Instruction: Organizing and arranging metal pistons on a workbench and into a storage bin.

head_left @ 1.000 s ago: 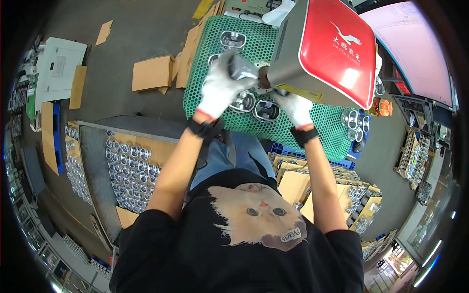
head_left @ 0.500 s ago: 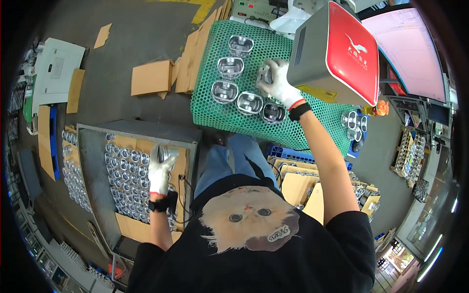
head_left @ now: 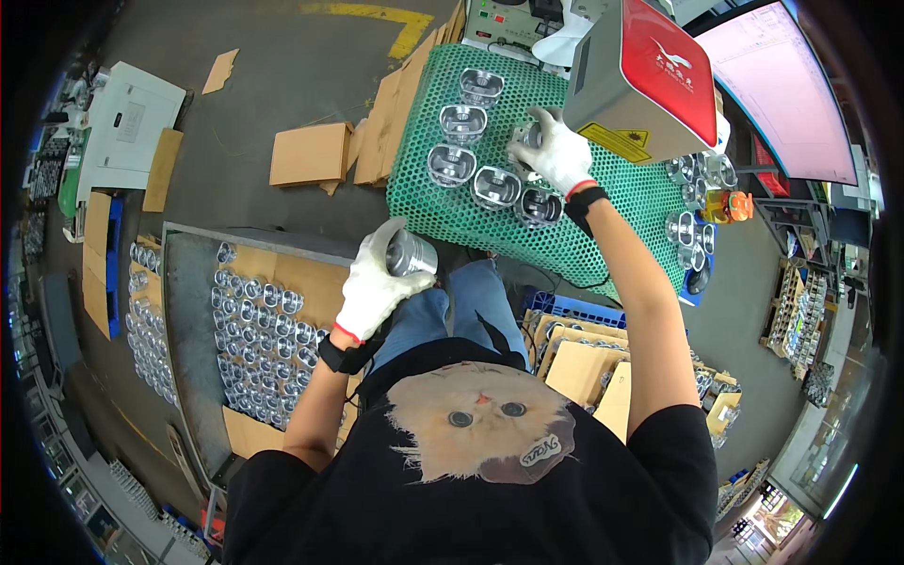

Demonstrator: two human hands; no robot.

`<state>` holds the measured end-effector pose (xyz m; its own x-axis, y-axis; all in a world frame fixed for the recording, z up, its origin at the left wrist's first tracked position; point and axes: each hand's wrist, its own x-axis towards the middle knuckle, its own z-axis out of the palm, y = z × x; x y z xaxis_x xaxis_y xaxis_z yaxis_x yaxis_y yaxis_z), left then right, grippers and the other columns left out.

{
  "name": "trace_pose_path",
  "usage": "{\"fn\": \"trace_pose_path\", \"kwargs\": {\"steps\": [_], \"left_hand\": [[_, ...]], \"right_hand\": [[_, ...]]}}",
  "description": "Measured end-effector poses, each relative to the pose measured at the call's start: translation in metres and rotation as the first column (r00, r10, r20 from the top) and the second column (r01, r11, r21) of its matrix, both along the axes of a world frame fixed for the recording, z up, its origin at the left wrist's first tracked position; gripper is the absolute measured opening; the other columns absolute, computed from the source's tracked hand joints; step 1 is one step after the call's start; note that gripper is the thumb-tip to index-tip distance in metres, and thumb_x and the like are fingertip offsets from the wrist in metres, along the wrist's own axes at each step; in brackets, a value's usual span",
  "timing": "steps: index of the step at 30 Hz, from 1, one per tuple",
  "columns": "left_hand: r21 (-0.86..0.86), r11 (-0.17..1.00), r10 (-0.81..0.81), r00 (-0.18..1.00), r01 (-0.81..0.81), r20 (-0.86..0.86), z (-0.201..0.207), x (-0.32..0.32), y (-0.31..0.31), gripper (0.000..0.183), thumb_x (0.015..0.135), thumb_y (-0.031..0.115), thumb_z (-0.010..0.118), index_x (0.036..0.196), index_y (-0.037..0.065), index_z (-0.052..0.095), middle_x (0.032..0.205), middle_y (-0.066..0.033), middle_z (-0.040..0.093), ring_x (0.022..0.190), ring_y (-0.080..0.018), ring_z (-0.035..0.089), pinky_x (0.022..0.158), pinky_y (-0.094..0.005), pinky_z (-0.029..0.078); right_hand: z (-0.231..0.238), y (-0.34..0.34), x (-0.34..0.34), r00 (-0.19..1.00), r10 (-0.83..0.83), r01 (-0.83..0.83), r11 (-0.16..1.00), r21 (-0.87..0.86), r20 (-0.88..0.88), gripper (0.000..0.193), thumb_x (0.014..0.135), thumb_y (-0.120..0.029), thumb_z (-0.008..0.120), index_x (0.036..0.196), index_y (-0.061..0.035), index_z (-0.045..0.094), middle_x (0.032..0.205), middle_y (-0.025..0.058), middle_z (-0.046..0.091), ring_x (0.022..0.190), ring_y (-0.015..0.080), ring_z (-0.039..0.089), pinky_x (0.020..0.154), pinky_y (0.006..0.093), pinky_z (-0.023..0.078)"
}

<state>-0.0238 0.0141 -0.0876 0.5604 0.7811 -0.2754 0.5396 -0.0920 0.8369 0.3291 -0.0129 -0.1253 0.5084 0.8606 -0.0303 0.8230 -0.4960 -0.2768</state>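
A silver metal piston (head_left: 411, 255) is gripped between the thumb and fingers of my white-gloved left hand (head_left: 369, 282), in front of my lap and off the near edge of the green mat. My right hand (head_left: 562, 153), also gloved, closes on another piston (head_left: 526, 143) on the perforated green mat (head_left: 433, 202), just left of the grey machine head. Its fingers partly cover that piston. Around it on the mat stand several more pistons, among them one at the far left (head_left: 481, 87) and one nearest my right wrist (head_left: 539, 206).
The red-topped grey machine head (head_left: 603, 89) overhangs the mat, with a monitor (head_left: 777, 89) to its right. At lower left a metal-walled bin (head_left: 193, 320) holds rows of pistons on cardboard. More pistons and an orange-capped bottle (head_left: 728, 206) stand right of the machine. Cardboard (head_left: 311, 153) lies on the floor.
My left hand has lifted a piston out of the bin and carried it up and right, toward the mat. My right hand stays on its piston; the whole view has shifted slightly.
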Motion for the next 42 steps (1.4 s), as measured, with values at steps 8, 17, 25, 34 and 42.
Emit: {"fn": "trace_pose_path", "kwargs": {"steps": [8,17,25,34,42], "left_hand": [[0.018,1.000,0.025,0.999,-0.024,-0.042,-0.022,-0.036,-0.010,0.086,0.062,0.023,0.089,0.140,0.009,0.054,0.128,-0.0178,0.061,0.116,-0.0323,0.062,0.100,-0.0412,0.051],[-0.078,0.991,0.094,0.987,-0.105,-0.129,-0.015,-0.030,-0.011,0.083,0.066,0.022,0.087,0.140,0.010,0.054,0.131,-0.0197,0.059,0.118,-0.0322,0.061,0.100,-0.0401,0.050],[0.067,0.998,0.026,0.993,-0.019,-0.115,0.005,0.011,-0.016,0.087,0.063,0.024,0.088,0.140,0.007,0.052,0.124,-0.0197,0.061,0.108,-0.0342,0.066,0.094,-0.0412,0.055],[0.471,0.877,-0.073,0.995,0.098,-0.072,0.037,0.037,-0.008,0.085,0.056,0.017,0.086,0.132,0.004,0.051,0.113,-0.0199,0.062,0.095,-0.0407,0.065,0.084,-0.0474,0.055],[-0.493,0.843,-0.052,0.945,0.215,0.322,-0.053,0.048,-0.025,0.082,0.075,0.013,0.083,0.148,0.003,0.046,0.129,-0.0122,0.062,0.107,-0.0198,0.064,0.093,-0.0324,0.052]], "right_hand": [[0.006,-0.008,0.012,0.986,0.166,-0.166,0.982,-0.086,-0.006,0.075,0.074,-0.050,0.074,0.138,-0.0142,0.055,0.136,0.0133,0.057,0.120,0.0340,0.061,0.098,0.0425,0.051],[-0.112,-0.011,0.053,0.801,0.382,-0.511,0.837,0.196,0.461,0.048,0.081,-0.037,0.071,0.121,-0.0105,0.062,0.124,0.0175,0.056,0.113,0.0339,0.058,0.097,0.0443,0.048],[0.010,-0.001,0.001,0.976,0.053,-0.090,0.981,-0.173,-0.211,0.060,0.079,-0.047,0.071,0.128,-0.0131,0.061,0.115,0.0167,0.063,0.106,0.0366,0.063,0.092,0.0442,0.051],[0.028,-0.141,-0.060,0.995,-0.015,-0.020,0.931,0.364,0.094,0.058,0.071,-0.023,0.081,0.124,-0.0073,0.064,0.122,0.0156,0.064,0.113,0.0338,0.060,0.097,0.0440,0.048],[0.029,-0.158,-0.143,0.978,0.113,-0.064,0.964,0.259,-0.177,0.062,0.070,-0.021,0.079,0.128,-0.0085,0.061,0.121,0.0150,0.064,0.111,0.0337,0.062,0.097,0.0438,0.049]]}}
